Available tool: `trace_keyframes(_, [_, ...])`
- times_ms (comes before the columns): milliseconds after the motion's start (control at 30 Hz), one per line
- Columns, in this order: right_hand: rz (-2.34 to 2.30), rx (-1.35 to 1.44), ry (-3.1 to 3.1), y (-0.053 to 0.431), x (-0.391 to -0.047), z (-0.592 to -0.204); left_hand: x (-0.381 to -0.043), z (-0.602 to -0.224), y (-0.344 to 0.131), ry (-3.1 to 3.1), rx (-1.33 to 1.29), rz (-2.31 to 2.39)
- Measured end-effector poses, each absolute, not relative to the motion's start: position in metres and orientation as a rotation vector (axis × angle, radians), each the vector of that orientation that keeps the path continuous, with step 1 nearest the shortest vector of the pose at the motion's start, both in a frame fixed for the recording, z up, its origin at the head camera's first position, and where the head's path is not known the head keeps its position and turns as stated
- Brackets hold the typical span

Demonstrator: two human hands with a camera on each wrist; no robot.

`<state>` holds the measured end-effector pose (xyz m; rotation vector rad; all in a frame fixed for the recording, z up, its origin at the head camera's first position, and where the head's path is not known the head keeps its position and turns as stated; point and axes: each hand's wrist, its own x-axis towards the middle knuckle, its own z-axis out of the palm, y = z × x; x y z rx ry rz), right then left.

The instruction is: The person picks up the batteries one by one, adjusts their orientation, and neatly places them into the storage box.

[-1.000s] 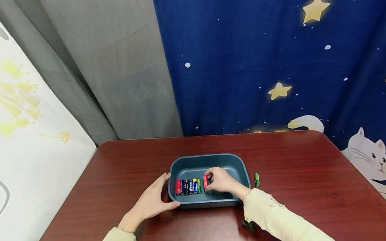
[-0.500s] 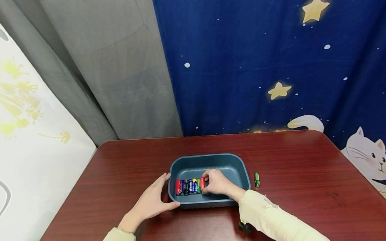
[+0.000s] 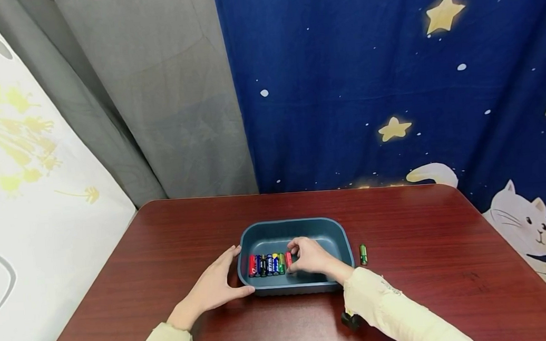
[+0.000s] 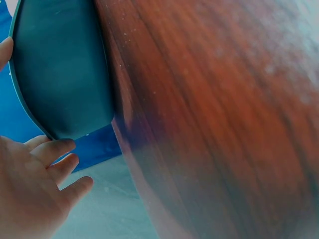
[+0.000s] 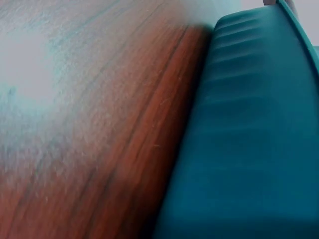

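Observation:
A dark teal tray (image 3: 272,290) lies on the table, with a row of upright-lying batteries (image 3: 263,265) along its left part, in red, blue, black and green. Just right of that row, a red battery (image 3: 288,259) leans slightly; a narrow gap parts it from the green one. My right hand (image 3: 311,256) reaches over the tray's front right and pinches the red battery at its ends between thumb and finger. My left hand (image 3: 216,283) is spread at the tray's left end, thumb and fingertips touching the rim. The left wrist view shows this left hand (image 4: 37,181) against the tray's outer wall (image 4: 62,69).
One green battery (image 3: 363,254) lies on the brown table (image 3: 415,234) beyond the tray's right end. Grey and blue star-patterned curtains (image 3: 324,82) hang behind the table. The tray's ribbed side (image 5: 249,129) fills much of the right wrist view, with the batteries out of sight there.
The red battery went left in my right hand up to the row, then came back slightly right and tilted. My left hand and the tray have stayed put.

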<state>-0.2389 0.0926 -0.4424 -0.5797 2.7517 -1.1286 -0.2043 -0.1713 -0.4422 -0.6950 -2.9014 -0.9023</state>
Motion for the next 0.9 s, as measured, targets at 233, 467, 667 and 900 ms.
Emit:
trace_keyframes(233, [-1.157,-0.530,2.728,0.103,-0.236,-0.435,-0.204,-0.442,-0.171,-2.896,-0.695,-0.906])
trace_keyframes(467, [-1.187,-0.525,2.738,0.114,-0.233,-0.424,-0.204,-0.443,-0.171,-2.901,-0.692,-0.906])
trace_keyframes(667, [-1.263,-0.544,2.727,0.129,-0.230,-0.409,-0.204,-0.443,-0.171,-2.900,-0.693,-0.913])
trace_keyframes(900, [-1.403,-0.591,2.720,0.154,-0.226,-0.398,-0.204,-0.444,-0.172,-2.894,-0.698,-0.893])
